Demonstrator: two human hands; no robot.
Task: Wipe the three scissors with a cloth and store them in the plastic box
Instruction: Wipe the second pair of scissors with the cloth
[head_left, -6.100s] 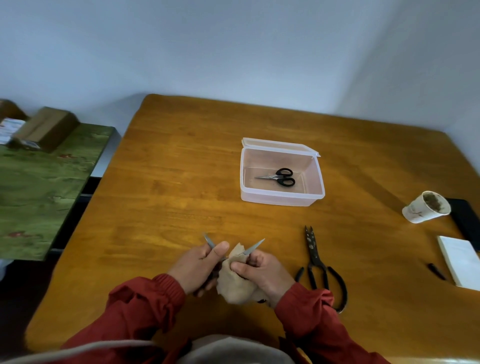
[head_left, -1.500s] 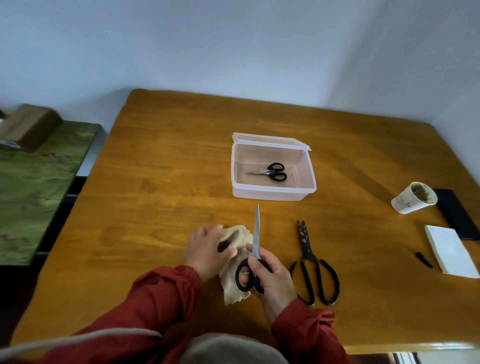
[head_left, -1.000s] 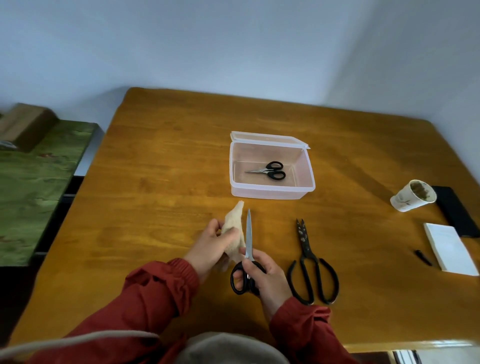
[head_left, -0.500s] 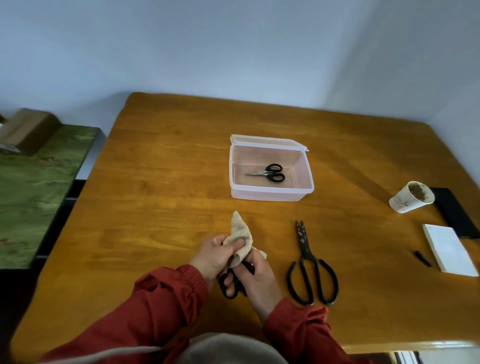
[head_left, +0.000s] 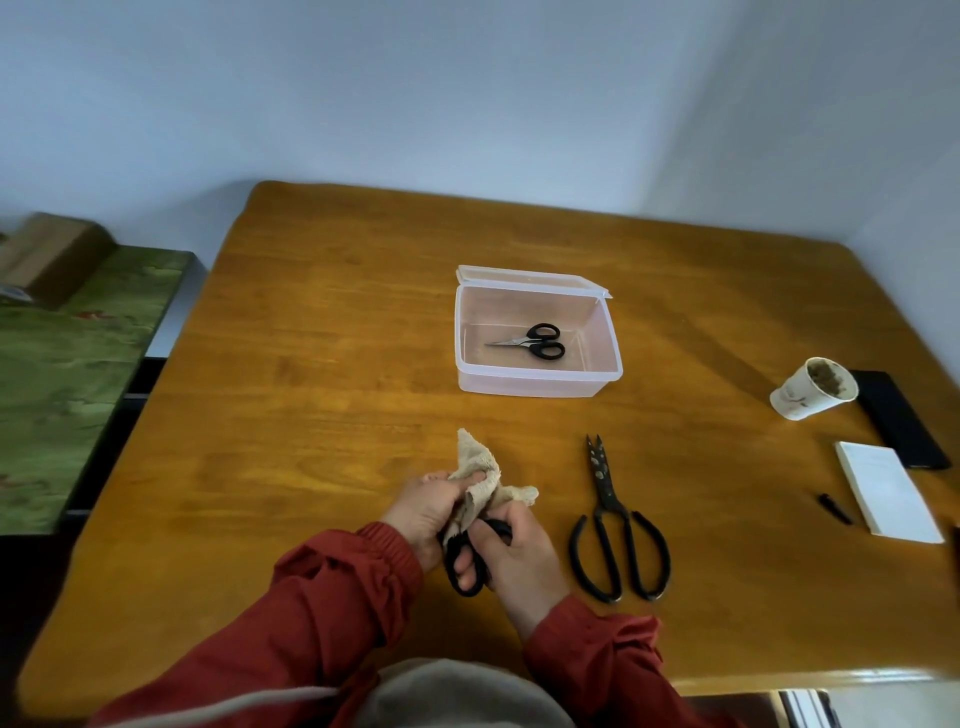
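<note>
My right hand (head_left: 514, 553) grips the black handles of a pair of scissors (head_left: 464, 564) near the table's front edge. My left hand (head_left: 428, 512) holds a beige cloth (head_left: 480, 480) wrapped round the blades, which are hidden inside it. Large dark iron scissors (head_left: 610, 525) lie flat on the table to the right of my hands, tips pointing away from me. A clear plastic box (head_left: 537, 387) stands open in the middle of the table, with small black-handled scissors (head_left: 535, 343) lying inside.
A tipped paper cup (head_left: 810, 389), a black phone (head_left: 901, 421), a white notepad (head_left: 885, 491) and a small black cap (head_left: 834, 508) sit at the right edge. A green-covered side table (head_left: 67, 374) stands to the left.
The scissors' blade stood bare and upright in my right hand. My left hand lifted the cloth off the table and wrapped it round the blade, and both hands drew back slightly.
</note>
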